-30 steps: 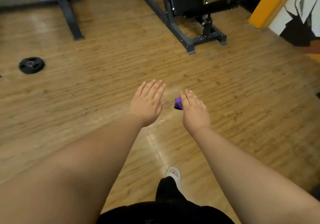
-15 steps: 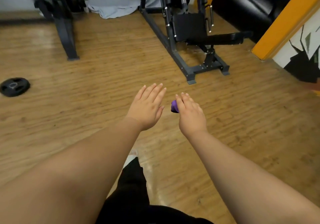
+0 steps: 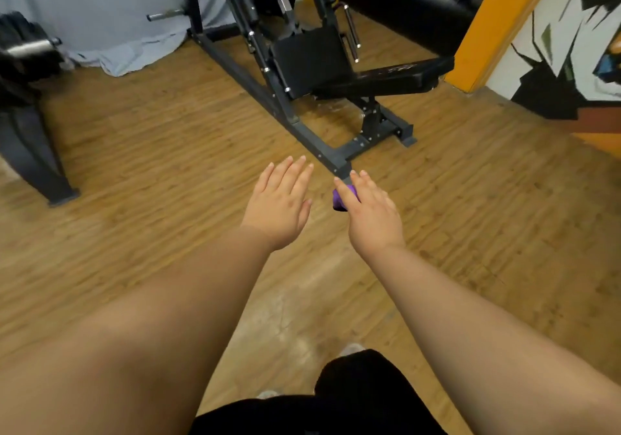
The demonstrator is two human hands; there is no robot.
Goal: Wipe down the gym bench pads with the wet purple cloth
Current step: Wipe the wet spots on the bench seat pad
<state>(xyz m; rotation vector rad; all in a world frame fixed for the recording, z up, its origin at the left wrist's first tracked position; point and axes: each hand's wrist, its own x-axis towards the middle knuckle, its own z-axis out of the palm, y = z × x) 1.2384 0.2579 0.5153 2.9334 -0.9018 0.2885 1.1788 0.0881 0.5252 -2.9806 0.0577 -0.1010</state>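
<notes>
My right hand (image 3: 369,216) is stretched out in front of me and holds a small bunched purple cloth (image 3: 339,199) under its fingers; only a bit of the cloth shows at the hand's left edge. My left hand (image 3: 279,206) hovers beside it with straight fingers and holds nothing. Ahead stands a black gym machine with a flat seat pad (image 3: 386,78) and an upright back pad (image 3: 309,58). Both hands are in the air well short of the pads, just above the near end of the machine's floor frame (image 3: 322,152).
The floor is wood plank (image 3: 168,152). A dark weight rack leg (image 3: 30,152) stands at the left, with a grey sheet (image 3: 100,14) behind it. A black sofa (image 3: 420,1), an orange pillar (image 3: 497,24) and a painted wall (image 3: 571,48) lie at the right.
The machine has come closer and lower in view as I walk toward it. The weight plate on the floor has left the view. Both hands keep their pose.
</notes>
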